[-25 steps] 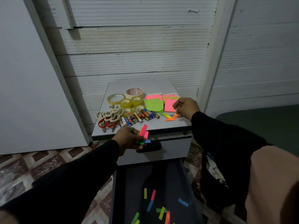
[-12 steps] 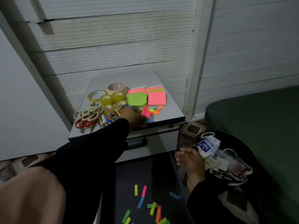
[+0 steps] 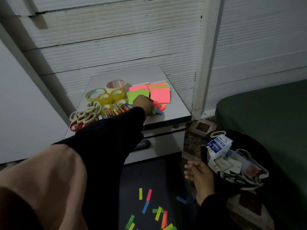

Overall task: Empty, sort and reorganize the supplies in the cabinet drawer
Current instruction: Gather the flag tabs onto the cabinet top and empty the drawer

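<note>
My left hand (image 3: 143, 103) reaches onto the grey cabinet top (image 3: 177, 112), fingers curled on a small bunch of coloured paper strips (image 3: 158, 109) that touch the surface. Pink and green sticky-note pads (image 3: 160, 95) lie just behind them. Left of my hand are batteries (image 3: 116, 112), tape rolls (image 3: 116, 84) and scissors (image 3: 86, 114). Below, the dark open drawer (image 3: 149, 176) holds several loose coloured strips (image 3: 156, 211). My right hand (image 3: 198, 171) hovers with relaxed fingers at the drawer's right edge, holding nothing.
A black bag (image 3: 249, 178) of small supplies, with a blue-and-white box (image 3: 217, 144) on top, sits on the floor right of the drawer. A dark green cushion (image 3: 265, 117) fills the right side. White slatted wall stands behind the cabinet.
My left hand carried the strips from in front of the cabinet up onto its top. My right hand left the sticky notes and dropped down beside the bag.
</note>
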`<move>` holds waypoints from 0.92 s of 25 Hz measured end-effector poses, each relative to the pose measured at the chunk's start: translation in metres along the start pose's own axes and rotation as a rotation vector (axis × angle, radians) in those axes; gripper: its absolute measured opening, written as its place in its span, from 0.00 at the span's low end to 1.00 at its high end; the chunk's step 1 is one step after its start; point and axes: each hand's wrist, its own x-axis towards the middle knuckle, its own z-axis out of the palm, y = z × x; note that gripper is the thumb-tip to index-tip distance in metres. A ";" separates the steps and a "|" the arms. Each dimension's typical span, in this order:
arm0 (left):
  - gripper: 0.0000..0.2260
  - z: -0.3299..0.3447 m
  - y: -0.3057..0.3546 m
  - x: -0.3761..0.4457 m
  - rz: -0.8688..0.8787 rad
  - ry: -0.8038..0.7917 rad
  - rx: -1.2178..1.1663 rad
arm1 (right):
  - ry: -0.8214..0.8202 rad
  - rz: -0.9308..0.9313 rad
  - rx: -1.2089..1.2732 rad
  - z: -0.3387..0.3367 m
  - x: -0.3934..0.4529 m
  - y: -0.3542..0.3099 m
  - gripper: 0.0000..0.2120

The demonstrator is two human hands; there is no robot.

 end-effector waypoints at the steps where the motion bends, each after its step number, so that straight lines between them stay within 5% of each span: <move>1: 0.13 0.001 0.000 0.001 0.007 -0.001 0.008 | -0.003 -0.002 -0.009 0.000 0.001 0.000 0.13; 10: 0.17 -0.012 0.000 -0.017 0.045 0.046 0.000 | -0.073 -0.060 -0.098 0.015 -0.012 -0.015 0.12; 19: 0.04 -0.053 -0.052 -0.116 -0.017 -0.124 -0.269 | -0.283 -0.244 -0.208 0.043 -0.050 -0.066 0.15; 23: 0.08 -0.059 -0.100 -0.149 -0.073 -0.166 -0.250 | -0.324 -0.260 -0.339 0.049 -0.063 -0.066 0.15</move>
